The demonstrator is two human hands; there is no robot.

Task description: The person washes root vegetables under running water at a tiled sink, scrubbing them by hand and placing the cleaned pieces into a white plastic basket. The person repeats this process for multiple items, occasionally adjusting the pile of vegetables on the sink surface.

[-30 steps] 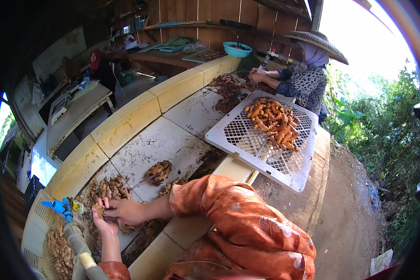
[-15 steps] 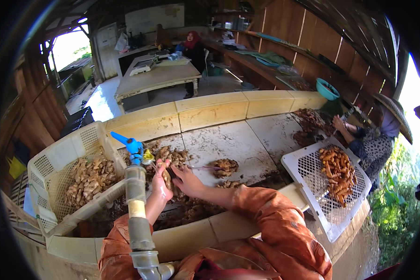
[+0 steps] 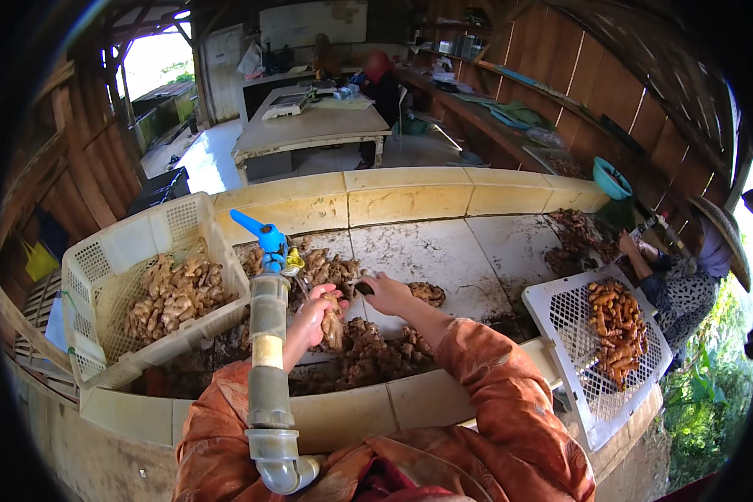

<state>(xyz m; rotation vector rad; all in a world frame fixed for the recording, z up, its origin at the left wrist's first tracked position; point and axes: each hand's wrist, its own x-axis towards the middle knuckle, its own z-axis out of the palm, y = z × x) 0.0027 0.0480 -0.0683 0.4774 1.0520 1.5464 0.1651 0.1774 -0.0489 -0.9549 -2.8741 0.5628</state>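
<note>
One ginger root (image 3: 333,329) near my remote frame's centre sits in the closed grip of the left hand (image 3: 311,316), while I cannot tell the state of the right hand (image 3: 391,296).

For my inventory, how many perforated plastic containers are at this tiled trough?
2: a cream crate at the left, holding pale roots, and a white tray at the right, bearing orange roots. Others may be hidden.

Pale table (image 3: 309,127) before a distant whiteboard (image 3: 301,25)
</note>
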